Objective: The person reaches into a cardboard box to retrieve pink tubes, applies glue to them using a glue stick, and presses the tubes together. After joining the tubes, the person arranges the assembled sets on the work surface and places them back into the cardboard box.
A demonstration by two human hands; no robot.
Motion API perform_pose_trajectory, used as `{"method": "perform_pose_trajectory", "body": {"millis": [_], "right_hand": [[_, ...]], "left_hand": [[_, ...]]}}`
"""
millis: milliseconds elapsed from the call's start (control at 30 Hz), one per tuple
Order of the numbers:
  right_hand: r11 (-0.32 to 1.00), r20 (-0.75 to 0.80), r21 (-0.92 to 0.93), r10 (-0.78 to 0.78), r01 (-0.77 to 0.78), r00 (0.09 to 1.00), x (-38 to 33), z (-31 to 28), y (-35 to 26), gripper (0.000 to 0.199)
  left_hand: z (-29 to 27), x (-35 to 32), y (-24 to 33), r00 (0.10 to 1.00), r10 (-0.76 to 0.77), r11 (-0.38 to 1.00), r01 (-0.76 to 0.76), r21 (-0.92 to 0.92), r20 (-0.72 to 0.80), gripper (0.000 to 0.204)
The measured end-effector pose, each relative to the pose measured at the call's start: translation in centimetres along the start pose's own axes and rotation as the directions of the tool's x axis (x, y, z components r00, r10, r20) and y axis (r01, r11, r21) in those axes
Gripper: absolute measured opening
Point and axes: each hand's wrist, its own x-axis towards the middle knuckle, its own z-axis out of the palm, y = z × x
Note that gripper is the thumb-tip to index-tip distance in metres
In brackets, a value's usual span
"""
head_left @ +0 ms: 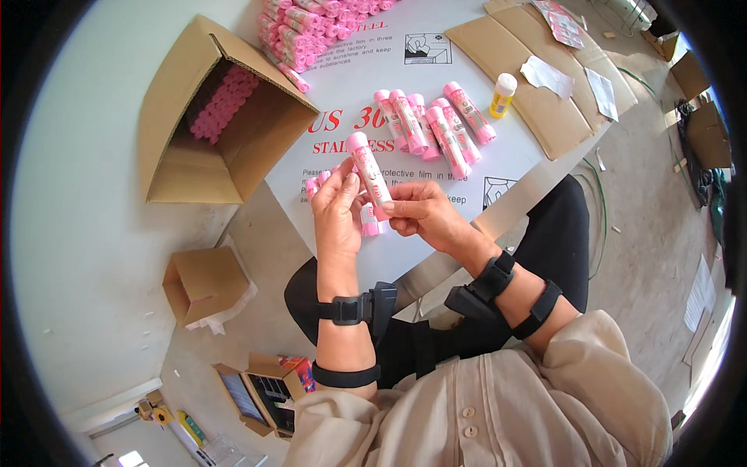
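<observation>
My right hand pinches the lower end of a pink tube with a printed label, held upright and tilted slightly left. My left hand rests against the tube's side with fingers curled around it. Under my hands lie a few more pink tubes on the white table. A row of several pink tubes lies further back on the table.
An open cardboard box full of pink tubes lies on its side at the left. A heap of pink tubes sits at the back. A small yellow bottle stands by flattened cardboard. A smaller box is on the floor.
</observation>
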Motion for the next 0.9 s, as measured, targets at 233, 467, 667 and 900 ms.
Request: {"method": "perform_pose_trajectory", "body": {"millis": [233,467,667,900], "right_hand": [[0.889,0.292,0.427,0.037,-0.165,0.956,-1.0,-0.8,1.5,0.033],[0.816,0.247,0.51,0.166,-0.273,0.955,-1.8,0.2,2.7,0.047],[0.545,0.586,0.66,0.058,-0.517,0.808,-2.0,-0.7,3.3,0.05],[0.695,0.262,0.625,0.242,-0.356,0.934,-2.9,0.8,2.7,0.04]], "left_hand": [[0.9,-1.4,1.2,0.984,-0.101,0.99,0.114,-0.088,0.144,0.032],[1.2,-2.1,1.0,0.997,-0.024,0.99,0.014,0.14,0.068,0.029],[1.3,-2.2,1.1,0.992,-0.047,0.988,0.063,-0.138,0.115,0.028],[1.2,-2.2,0.3,0.999,-0.042,0.996,0.042,-0.076,0.003,0.026]]}}
